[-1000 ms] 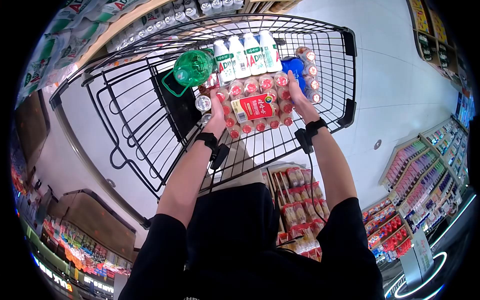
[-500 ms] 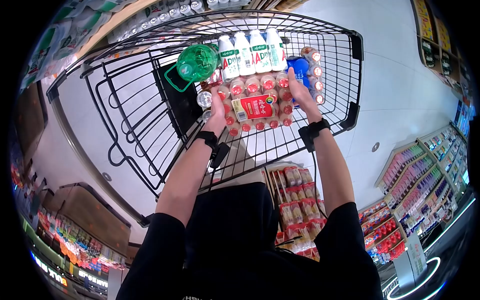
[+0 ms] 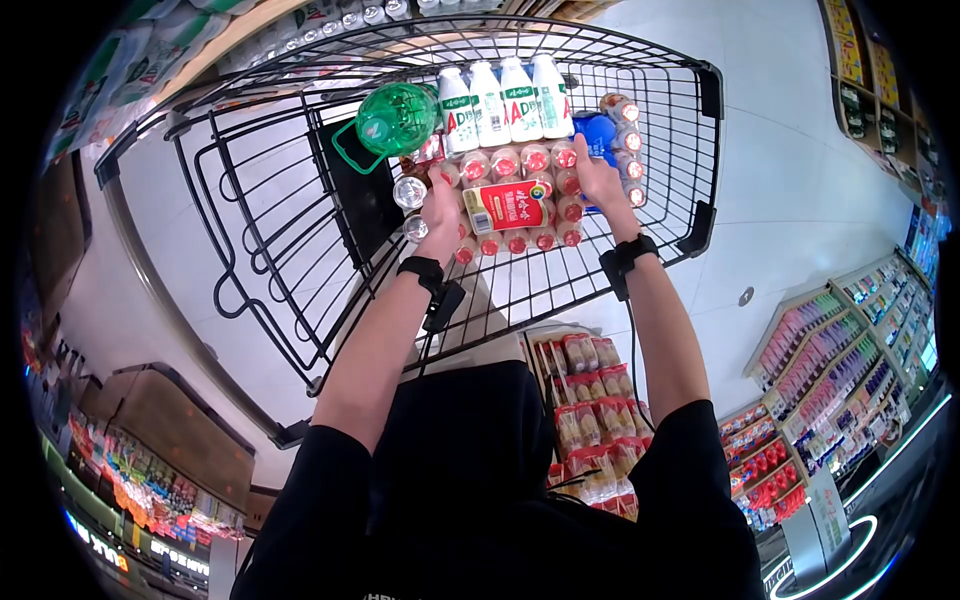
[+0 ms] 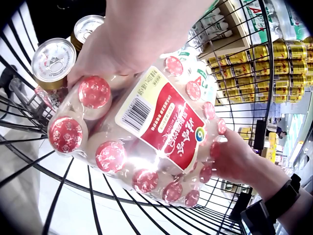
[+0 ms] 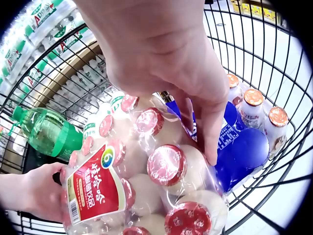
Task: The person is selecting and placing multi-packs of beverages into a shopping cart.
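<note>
Multipack point(image 3: 510, 205) of small red-capped bottles, shrink-wrapped, red label on top, was held in both hands inside the basket of the shopping cart point(image 3: 700, 150). It hung clear of the wire floor; bare wire showed beneath it in the left wrist view.

Left hand point(image 3: 440, 210): grip closed on the pack's left end, thumb and fingers curled over the outer caps point(image 4: 93, 90). Right hand point(image 3: 600, 178): grip closed on the opposite end, fingers point(image 5: 208, 132) laid down the side of the wrap and bent lightly round it. Neither hand held anything else.

Key relation: the pack's long axis ran left to right, spanning the gap between the two hands, so each hand sat at one short end and neither was nearer than the other. Label faced up toward the head camera, caps up. The pack looked slightly tilted, left end lower, though the lens curve made this hard to judge.

Surroundings in the basket:
- row of white bottles point(image 3: 505, 100) just beyond the pack, at the far wall
- green bottle point(image 3: 395, 120) on its side, beyond the left hand
- blue pack point(image 3: 598, 132) with small orange-capped bottles, just beside the right hand's fingertips
- cans point(image 4: 53, 56) close under the left hand, tops up

Stocked shelves point(image 3: 840, 340) stood at the right of the aisle.
</note>
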A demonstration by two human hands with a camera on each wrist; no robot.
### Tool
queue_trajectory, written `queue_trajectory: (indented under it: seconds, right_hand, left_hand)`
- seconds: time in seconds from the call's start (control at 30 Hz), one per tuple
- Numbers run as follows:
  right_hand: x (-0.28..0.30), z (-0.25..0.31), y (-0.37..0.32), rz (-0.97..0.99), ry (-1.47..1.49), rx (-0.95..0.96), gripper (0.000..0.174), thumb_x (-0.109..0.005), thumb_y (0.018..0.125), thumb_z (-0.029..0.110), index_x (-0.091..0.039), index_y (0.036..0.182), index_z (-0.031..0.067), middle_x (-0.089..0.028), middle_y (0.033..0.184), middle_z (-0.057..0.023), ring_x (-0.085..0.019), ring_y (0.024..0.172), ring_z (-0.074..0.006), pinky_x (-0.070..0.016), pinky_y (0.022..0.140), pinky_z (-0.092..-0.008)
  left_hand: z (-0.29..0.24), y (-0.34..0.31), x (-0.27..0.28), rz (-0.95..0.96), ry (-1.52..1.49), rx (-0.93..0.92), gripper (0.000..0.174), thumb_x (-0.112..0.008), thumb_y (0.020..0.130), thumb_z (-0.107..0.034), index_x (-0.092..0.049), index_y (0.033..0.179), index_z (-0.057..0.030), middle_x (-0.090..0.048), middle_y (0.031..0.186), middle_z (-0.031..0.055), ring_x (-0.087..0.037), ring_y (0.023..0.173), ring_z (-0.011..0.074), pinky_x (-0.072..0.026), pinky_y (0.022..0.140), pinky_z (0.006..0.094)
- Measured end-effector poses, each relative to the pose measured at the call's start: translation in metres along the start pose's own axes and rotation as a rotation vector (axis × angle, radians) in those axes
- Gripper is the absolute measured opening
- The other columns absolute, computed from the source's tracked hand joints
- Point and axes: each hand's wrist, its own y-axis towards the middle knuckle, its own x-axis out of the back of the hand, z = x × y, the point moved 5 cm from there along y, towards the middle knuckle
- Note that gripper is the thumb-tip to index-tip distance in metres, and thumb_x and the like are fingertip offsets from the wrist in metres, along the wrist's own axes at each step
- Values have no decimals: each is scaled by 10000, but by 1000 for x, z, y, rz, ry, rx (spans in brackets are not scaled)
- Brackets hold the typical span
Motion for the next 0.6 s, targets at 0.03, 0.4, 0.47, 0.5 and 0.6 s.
queue_trajectory:
  seconds: [0.03,0.4,0.47,0.5,0.6]
  right_hand:
    - [-2,-3,1,-19,25,-16,940,-169,897,746,-613,1242,-8,-564,1242,-333,-482,1243,-474,-318,1099,-446]
    - [-2,-28,-19,-41,131,7,733,-385,904,637,-632,1234,31,-631,1165,-290,-589,1140,-407,-433,1015,-428]
    - [6,-31,-29,-94,185,10,672,-443,900,586,-633,1226,29,-655,1115,-273,-645,1030,-378,-495,921,-415]
    - [9,-30,-35,-121,213,15,643,-472,899,561,-634,1221,29,-667,1091,-264,-673,975,-363,-526,874,-408]
    - [27,-17,-70,-169,334,73,576,-544,900,478,-623,1218,4,-687,1024,-239,-708,787,-300,-569,665,-356]
  left_hand:
    - [-5,-13,0,-6,-26,-4,884,-315,873,-728,-500,1350,-6,-582,1220,165,-578,1055,299,-457,841,425]
    - [-1,-16,-5,-31,-173,-53,726,-424,909,-623,-599,1133,46,-634,943,142,-587,695,254,-467,565,412]
    - [-2,-30,3,36,-217,-67,607,-510,910,-561,-606,1045,23,-605,882,102,-522,591,199,-394,454,366]
    - [-7,-38,9,67,-202,-65,559,-544,902,-534,-603,1023,9,-572,849,69,-469,564,189,-376,455,355]
    - [-24,-79,27,173,-141,-69,442,-628,876,-454,-584,968,-24,-519,852,26,-470,628,148,-408,503,351]
